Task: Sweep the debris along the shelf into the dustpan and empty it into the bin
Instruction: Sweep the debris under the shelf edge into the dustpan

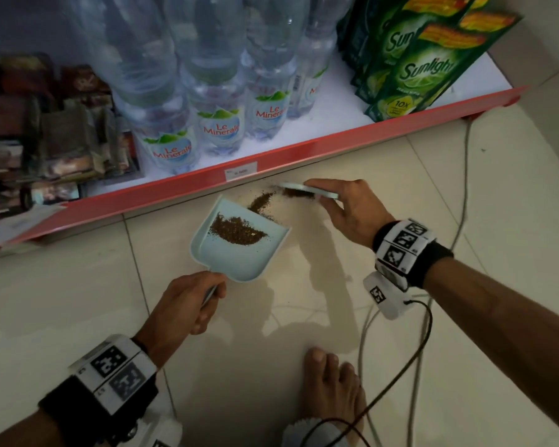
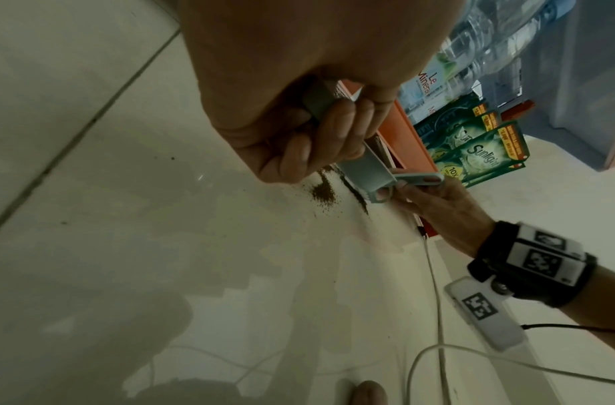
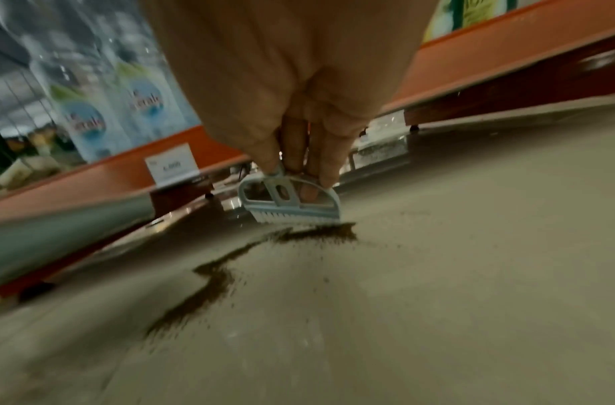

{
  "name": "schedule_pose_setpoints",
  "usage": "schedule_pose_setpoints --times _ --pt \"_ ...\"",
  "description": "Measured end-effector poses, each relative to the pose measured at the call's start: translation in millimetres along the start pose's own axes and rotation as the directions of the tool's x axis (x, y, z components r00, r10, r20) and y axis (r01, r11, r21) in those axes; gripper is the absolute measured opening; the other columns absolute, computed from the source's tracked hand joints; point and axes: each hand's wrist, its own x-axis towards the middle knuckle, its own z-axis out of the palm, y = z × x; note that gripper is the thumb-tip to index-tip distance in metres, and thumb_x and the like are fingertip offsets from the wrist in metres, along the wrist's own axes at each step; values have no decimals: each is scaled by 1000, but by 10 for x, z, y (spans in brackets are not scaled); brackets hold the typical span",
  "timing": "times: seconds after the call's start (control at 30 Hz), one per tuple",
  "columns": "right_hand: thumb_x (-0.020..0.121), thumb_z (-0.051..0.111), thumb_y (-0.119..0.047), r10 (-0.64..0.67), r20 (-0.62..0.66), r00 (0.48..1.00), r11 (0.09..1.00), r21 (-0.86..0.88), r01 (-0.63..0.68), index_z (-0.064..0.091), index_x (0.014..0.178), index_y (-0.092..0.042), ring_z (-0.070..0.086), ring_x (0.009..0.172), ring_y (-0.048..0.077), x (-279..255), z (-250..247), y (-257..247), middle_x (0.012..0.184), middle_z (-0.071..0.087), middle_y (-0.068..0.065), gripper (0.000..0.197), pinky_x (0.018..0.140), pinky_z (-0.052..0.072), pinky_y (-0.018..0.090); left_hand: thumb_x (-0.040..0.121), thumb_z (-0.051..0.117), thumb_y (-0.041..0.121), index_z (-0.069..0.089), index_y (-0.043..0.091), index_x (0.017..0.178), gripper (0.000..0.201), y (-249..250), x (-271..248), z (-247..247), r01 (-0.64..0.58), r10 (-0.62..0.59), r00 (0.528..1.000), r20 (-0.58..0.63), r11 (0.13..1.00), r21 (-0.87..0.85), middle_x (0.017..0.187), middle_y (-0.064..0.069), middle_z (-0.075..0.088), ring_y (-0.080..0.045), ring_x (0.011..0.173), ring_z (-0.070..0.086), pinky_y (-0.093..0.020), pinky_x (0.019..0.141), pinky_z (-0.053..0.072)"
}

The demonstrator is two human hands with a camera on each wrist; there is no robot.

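From the head view, the left hand [image 1: 188, 301] was curled round the handle of the pale blue dustpan [image 1: 239, 240], which lay flat on the tiled floor [image 1: 78, 301] with its open mouth turned toward 1 o'clock, facing the debris, presumably so a stroke would carry grains straight in. A dark crescent of debris [image 1: 236, 230] already sat inside the pan. More lay on the floor at the pan's mouth and under the brush [image 1: 307, 191], which the right hand [image 1: 349, 211] gripped just below the red edge of the shelf [image 1: 304, 150]. Water bottles [image 1: 220, 124] and green detergent pouches [image 1: 417, 72] stood on the shelf. No bin was in sight.

From the left wrist, the fingers [image 2: 333, 128] were wrapped round the dustpan's handle [image 2: 319, 101], keeping it pressed low. Loose grains [image 2: 323, 191] lay at 4 o'clock of the hand.

From the right wrist, fingertips [image 3: 328, 175] pinched the brush [image 3: 291, 202] from above, bristles down on the floor at the far end of a zigzag trail of debris [image 3: 215, 274], well placed, I judged, to drag it toward the pan.
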Motion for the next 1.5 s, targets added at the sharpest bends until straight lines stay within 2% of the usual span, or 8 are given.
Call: schedule_pose_setpoints --times 0.3,0.5,0.6,0.9,1.13,1.27,1.4,1.5 --pt "97 44 -10 485 -187 854 803 -293 -520 64 121 -12 64 83 46 -196 -314 407 95 70 28 32 73 53 46 93 49 22 54 4 67 32 -87 101 -164 -10 10 1000 -7 999 -36 38 0 32 -8 30 26 -15 36 21" --pt "101 41 -17 330 -44 943 925 -187 -332 66 109 -13 57 56 34 -294 87 -254 67 63 9 27 49 33 26 91 49 20 54 4 68 29 -98 100 -136 -29 31 999 40 999 -45 38 1 34 -8 31 26 -14 36 21" --pt "98 44 -15 266 -89 960 950 -144 -277 69 106 -10 64 63 39 -259 63 -407 76 71 15 26 56 44 30 91 49 21 54 4 67 30 -120 90 -142 -32 34 998 57 999 -33 37 1 34 -8 30 26 -14 36 21" --pt "99 41 -14 513 -239 824 751 -340 -566 64 116 -7 56 99 46 351 -107 269 107 66 29 30 77 43 42 93 47 18 54 3 69 30 -262 32 -282 7 -6 1000 21 998 -61 37 0 33 -8 29 25 -14 36 20" --pt "94 49 -1 133 93 987 982 -147 -118 68 120 -11 70 78 29 471 238 -237 105 74 12 34 74 52 25 92 47 20 54 3 70 29 -258 -10 -367 -22 21 999 -24 998 -67 38 -1 34 -9 31 26 -15 37 20" --pt "93 53 -1 -128 182 975 989 -47 139 68 120 -13 70 70 29 211 123 -417 100 76 10 33 65 54 29 93 47 20 54 3 70 30 -252 -2 -411 -29 25 998 -65 997 -65 39 -1 33 -10 32 26 -17 38 20" --pt "92 53 0 -82 -55 995 994 -78 77 68 123 -13 64 58 21 131 -34 -272 94 76 14 37 57 48 17 94 47 18 54 3 71 29 -263 9 -406 -35 31 997 -73 998 -52 39 -1 34 -10 33 27 -17 38 21" --pt "92 50 -2 131 -134 982 962 -220 -158 67 125 -19 65 75 43 264 -44 -70 93 73 23 41 70 54 39 94 47 19 55 2 72 29 -289 13 -391 -34 32 998 -59 999 -36 39 0 34 -9 33 27 -17 37 21"
